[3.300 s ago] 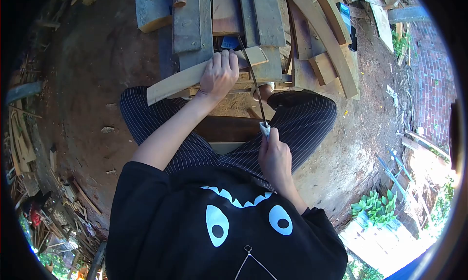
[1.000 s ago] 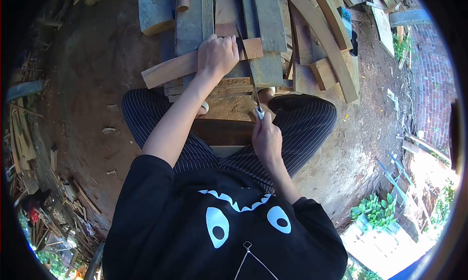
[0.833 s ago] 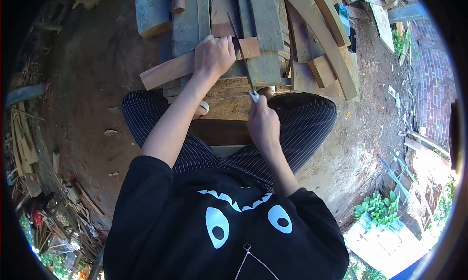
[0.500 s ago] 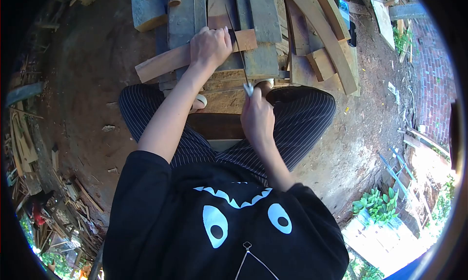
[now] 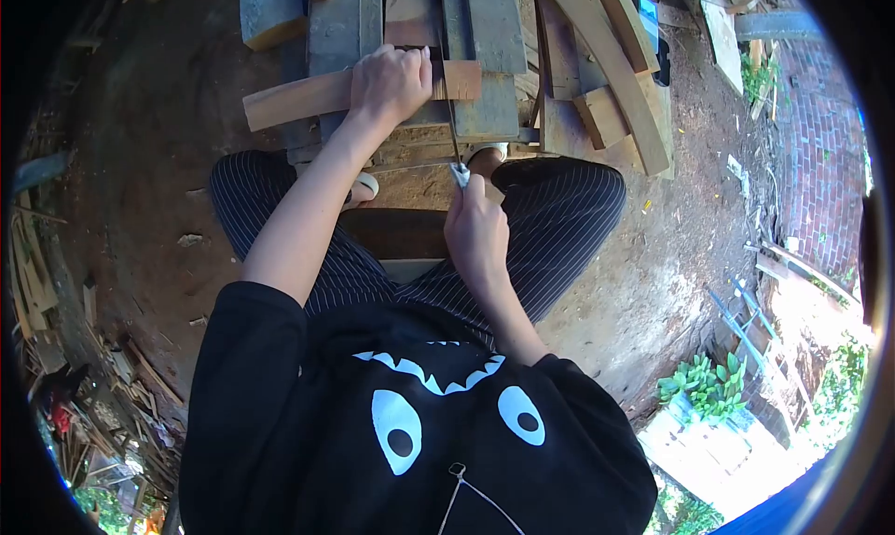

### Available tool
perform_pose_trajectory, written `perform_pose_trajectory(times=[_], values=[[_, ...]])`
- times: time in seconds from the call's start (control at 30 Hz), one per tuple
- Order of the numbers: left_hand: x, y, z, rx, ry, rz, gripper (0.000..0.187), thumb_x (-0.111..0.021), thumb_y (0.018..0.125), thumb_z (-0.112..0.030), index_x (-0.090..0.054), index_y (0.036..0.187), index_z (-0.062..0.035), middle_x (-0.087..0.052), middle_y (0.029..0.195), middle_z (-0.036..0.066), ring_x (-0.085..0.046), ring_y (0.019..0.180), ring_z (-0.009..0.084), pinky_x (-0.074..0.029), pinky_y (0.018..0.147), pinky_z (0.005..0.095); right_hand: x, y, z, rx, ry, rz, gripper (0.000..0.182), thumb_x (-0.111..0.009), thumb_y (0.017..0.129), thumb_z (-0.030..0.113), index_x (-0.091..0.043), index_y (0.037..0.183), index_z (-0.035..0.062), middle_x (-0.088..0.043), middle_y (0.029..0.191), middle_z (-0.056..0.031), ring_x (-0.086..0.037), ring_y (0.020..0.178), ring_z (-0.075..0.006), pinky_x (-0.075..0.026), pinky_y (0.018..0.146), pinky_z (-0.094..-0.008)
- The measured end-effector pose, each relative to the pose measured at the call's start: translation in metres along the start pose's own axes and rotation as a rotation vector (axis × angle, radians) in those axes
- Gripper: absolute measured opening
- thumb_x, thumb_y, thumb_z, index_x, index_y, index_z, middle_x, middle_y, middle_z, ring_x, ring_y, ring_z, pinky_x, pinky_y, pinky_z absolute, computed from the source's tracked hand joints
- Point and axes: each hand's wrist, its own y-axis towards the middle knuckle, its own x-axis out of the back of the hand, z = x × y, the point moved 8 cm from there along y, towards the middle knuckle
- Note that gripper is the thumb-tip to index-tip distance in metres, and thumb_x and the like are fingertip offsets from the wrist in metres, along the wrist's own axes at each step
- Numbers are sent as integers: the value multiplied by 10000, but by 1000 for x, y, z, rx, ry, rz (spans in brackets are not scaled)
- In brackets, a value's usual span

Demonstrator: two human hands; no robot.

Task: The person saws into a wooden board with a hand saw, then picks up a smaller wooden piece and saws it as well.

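My left hand (image 5: 390, 86) is wrapped over a wooden strip (image 5: 303, 102), which lies crosswise on the boards. The strip's right end extends past my knuckles, with small dark marks on its face. In my right hand (image 5: 477, 232), closed near my lap, is the pale handle of a handsaw. Its thin saw blade (image 5: 452, 125) runs away from me, crossing the strip just right of my left fingers. Beneath the strip, grey weathered boards (image 5: 494, 32) lie lengthwise, with a lighter block (image 5: 413, 8) among them beyond my left hand.
A long curved wooden piece (image 5: 606, 64) lies to the right, beside a short block (image 5: 601, 117). A phone-like object (image 5: 648, 15) with a bright screen leans there. Scrap wood (image 5: 33, 265) is heaped at far left. My striped knees flank the work.
The wooden strip has swung more level, its left end away from me and its right end slightly nearer. My right hand and the saw have drawn slightly toward me. The view has shifted a little.
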Motion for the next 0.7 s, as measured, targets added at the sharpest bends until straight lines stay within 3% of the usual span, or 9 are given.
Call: perform_pose_trajectory(times=[0.2, 0.43, 0.57, 0.7], values=[[1, 2, 5, 30, 8, -20, 367, -485, 880, -210, -615, 572, -59, -631, 597, 134, -630, 605, 280, -531, 562, 397, -15, 6, 19, -78, -10, -28, 176, -447, 929, 172, -418, 853, 16, -581, 571, -231, -604, 552, -414, -488, 472, -499], [-3, 1, 4, 34, 21, -6, 374, -481, 883, -217, -616, 573, -57, -633, 603, 138, -635, 617, 279, -536, 568, 397, -2, 1, 12, -17, -23, -71, 168, -463, 922, 174, -409, 874, 22, -572, 568, -235, -599, 560, -424, -485, 472, -502], [-2, 3, 7, 44, 14, -5, 375, -480, 881, -220, -616, 572, -58, -632, 599, 137, -633, 608, 281, -535, 568, 402, -7, -23, -5, -93, 32, 50, 158, -453, 920, 169, -408, 890, 20, -584, 588, -235, -607, 583, -430, -489, 496, -506], [-1, 0, 2, -20, -15, -53, 370, -483, 878, -223, -617, 573, -61, -625, 586, 136, -630, 596, 283, -533, 563, 405, -16, 26, 8, -39, 2, -45, 149, -448, 921, 170, -413, 907, 25, -588, 607, -242, -610, 603, -433, -491, 514, -510]])
